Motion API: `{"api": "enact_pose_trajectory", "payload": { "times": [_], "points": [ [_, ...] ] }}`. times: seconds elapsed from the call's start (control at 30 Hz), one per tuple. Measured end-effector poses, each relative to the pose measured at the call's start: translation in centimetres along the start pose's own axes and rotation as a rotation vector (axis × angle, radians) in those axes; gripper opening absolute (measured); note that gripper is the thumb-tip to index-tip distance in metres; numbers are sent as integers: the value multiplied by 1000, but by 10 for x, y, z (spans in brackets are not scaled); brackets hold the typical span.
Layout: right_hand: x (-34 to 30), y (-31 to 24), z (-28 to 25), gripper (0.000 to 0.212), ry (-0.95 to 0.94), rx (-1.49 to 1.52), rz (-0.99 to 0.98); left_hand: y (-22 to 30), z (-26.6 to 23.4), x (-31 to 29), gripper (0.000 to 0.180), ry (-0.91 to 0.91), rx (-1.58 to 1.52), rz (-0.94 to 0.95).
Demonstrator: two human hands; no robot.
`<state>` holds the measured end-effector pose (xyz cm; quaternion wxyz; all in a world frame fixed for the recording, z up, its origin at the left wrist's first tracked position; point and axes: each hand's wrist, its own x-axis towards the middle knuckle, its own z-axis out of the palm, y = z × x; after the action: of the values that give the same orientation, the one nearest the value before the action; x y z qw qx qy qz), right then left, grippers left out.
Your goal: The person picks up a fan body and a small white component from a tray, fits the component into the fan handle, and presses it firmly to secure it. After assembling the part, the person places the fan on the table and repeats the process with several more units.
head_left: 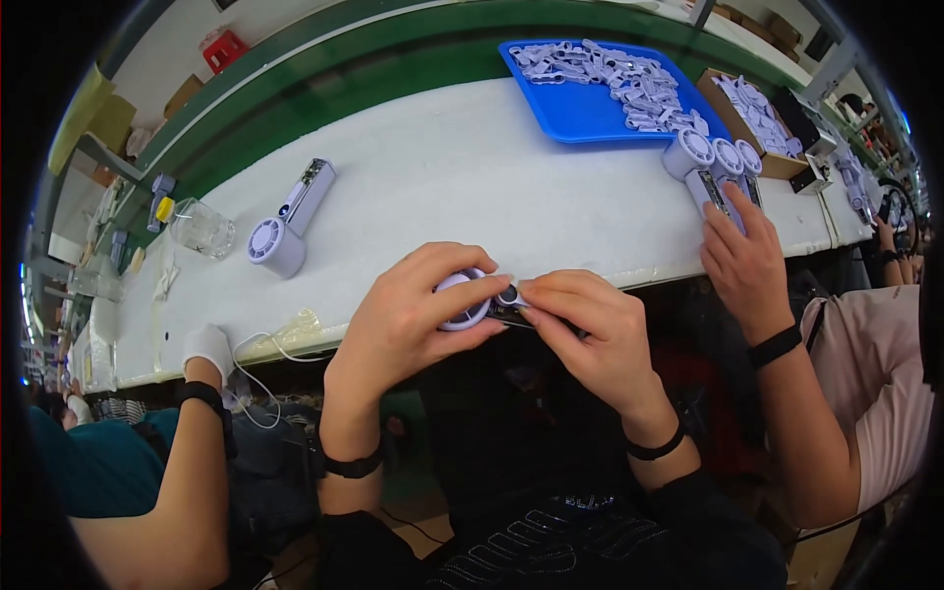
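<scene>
At the near edge of a long white workbench (472,187), a seated worker holds a small lavender handheld fan (470,300) just above the lap, between both hands. The left hand (413,315) wraps around the fan's round head, fingers curled over its top and thumb beneath, grasping it firmly. The right hand (590,329) pinches the dark handle section of the same fan, its fingertips (526,290) meeting the left hand's just beside the head.

Farther back on the bench lies a second handheld fan (290,221), flat on its side and well apart from the hands, with a clear glass cup (202,228) to its left. A blue tray (580,108) heaped with small pale plastic parts (610,74) sits at the far side, and a cardboard box (752,123) of similar parts stands next to it. Near these, a row of three more fans (716,162) rests under a neighbouring person's hand (742,261), which comes in from the right. On the left, another co-worker's white-gloved hand (208,349) rests at the bench edge, beside a loose white wire (265,354). A green strip (344,88) runs along the back of the bench.
</scene>
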<state>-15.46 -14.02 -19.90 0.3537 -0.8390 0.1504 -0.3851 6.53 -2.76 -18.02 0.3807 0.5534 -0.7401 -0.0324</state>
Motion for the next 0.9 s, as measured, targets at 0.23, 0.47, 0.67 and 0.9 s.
{"api": "enact_pose_trajectory", "payload": {
  "times": [0.23, 0.47, 0.67, 0.9],
  "points": [
    [42, 18, -7, 22, 31, -135, -122, -12, 24, 18, 40, 299, 89, -71],
    [57, 45, -7, 20, -112, 46, -150, -5, 12, 22, 39, 214, 338, 3],
    [54, 56, -6, 20, -133, 87, -228, -21, 22, 16, 38, 206, 99, -3],
    [51, 58, -7, 20, -141, 188, -145, -19, 25, 15, 40, 208, 98, -22]
  ]
}}
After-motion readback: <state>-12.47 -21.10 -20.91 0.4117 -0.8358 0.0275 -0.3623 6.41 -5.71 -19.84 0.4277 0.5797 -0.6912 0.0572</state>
